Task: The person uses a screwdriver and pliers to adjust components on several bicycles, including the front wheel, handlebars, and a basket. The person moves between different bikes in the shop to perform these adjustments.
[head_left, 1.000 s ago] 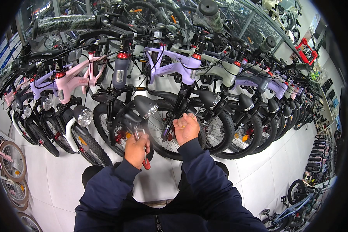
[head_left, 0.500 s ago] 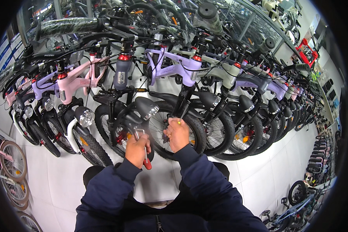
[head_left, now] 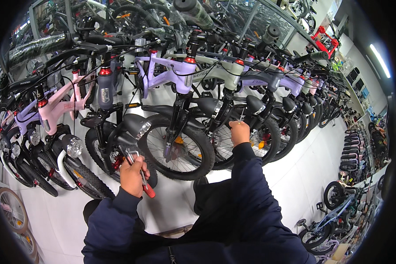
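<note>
My left hand (head_left: 133, 175) is closed round a red-handled tool (head_left: 149, 191). Its metal shaft runs under my fingers, and a bent metal rod like a hex key (head_left: 132, 154) sticks out above them. Farther right, my right hand (head_left: 240, 133) is closed in a pinch, with a thin metal piece (head_left: 242, 115) standing up from the fingers. What kind of piece it is cannot be made out. That hand is in front of a bicycle's front wheel (head_left: 222, 147), just below the black headlights (head_left: 254, 105). Whether it touches the bicycle is unclear.
A purple bicycle (head_left: 177, 77), a pink one (head_left: 59, 108) and several others stand in a tight row, handlebars overlapping. Wheels stick out toward me. A blue bicycle (head_left: 339, 211) is at lower right, bare wheels (head_left: 13, 209) at lower left. Glass panels (head_left: 268, 22) rise behind.
My right hand has moved right, from the purple bicycle's wheel to the one beside it. The view has shifted right, and my left hand still holds the red-handled tool.
</note>
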Demonstrator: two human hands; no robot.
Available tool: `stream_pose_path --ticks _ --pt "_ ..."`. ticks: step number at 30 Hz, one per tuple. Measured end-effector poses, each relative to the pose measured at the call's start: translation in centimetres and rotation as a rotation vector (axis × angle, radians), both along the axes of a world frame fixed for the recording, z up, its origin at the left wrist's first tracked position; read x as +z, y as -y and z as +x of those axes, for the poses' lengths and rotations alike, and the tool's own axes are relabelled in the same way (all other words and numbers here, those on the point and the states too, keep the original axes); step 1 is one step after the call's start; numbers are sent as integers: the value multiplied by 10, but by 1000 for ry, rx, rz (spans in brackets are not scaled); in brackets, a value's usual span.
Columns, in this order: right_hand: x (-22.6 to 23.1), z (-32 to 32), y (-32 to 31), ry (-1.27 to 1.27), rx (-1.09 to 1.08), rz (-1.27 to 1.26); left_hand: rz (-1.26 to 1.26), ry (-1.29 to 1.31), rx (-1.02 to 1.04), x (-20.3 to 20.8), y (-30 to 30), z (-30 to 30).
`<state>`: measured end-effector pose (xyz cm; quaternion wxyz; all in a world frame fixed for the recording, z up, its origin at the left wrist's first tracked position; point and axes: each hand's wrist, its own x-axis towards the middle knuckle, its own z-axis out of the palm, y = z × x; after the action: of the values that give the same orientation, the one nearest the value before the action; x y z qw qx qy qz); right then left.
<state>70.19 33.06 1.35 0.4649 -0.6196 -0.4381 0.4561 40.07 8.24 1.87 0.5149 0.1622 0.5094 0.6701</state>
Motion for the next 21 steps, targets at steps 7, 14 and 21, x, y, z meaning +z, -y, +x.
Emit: stream_pose_path --ticks 7,14,21 --pt "-36 22 -24 340 -50 241 12 6 -48 -5 -9 10" --pt "-52 26 -37 437 5 296 11 -15 -68 -13 -16 20" --pt "-52 20 -35 265 -88 244 -17 -44 -52 -15 -19 24"
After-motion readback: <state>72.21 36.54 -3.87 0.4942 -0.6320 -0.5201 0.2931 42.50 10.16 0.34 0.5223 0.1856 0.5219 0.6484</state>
